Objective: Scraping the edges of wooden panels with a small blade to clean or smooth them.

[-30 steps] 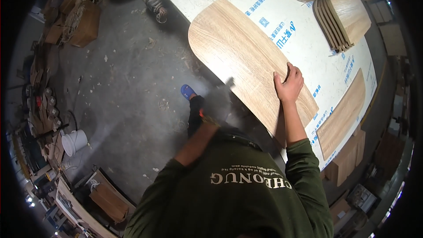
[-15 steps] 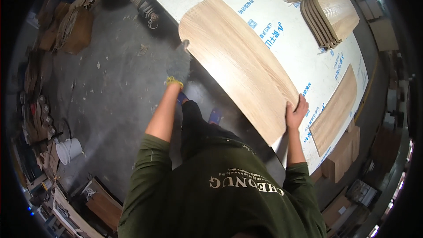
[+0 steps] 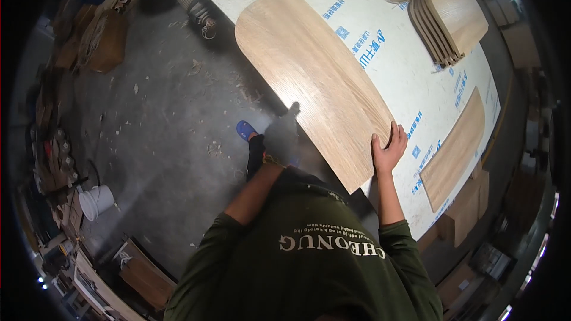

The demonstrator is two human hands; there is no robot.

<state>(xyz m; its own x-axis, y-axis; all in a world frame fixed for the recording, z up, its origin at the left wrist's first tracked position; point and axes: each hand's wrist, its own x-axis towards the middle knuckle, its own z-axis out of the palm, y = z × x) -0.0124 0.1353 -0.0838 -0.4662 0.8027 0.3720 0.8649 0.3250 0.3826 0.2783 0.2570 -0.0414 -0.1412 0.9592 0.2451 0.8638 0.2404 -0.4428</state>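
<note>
A long wood-grain board [image 3: 309,77] with rounded corners lies on the white-covered table, its near long edge at the table's rim. My left hand [image 3: 281,138], in a grey glove with a yellowish cuff, is at that near edge. Its thumb rests on top of the board while the other fingers are hidden below; motion blurs the hand somewhat. Bare, my right hand [image 3: 389,150] holds the board's right end, thumb on the face and fingers over the far edge.
Stacks of curved panels [image 3: 446,24] stand at the table's far right. A narrower wood-grain panel [image 3: 455,154] lies on the white sheet [image 3: 375,47]. Cartons [image 3: 467,208] are beyond the right edge. On the floor at left are a white bucket [image 3: 96,202] and scattered scraps.
My left hand has slid along the board's near edge, toward my body and rightward. The board and my right hand have shifted slightly left.
</note>
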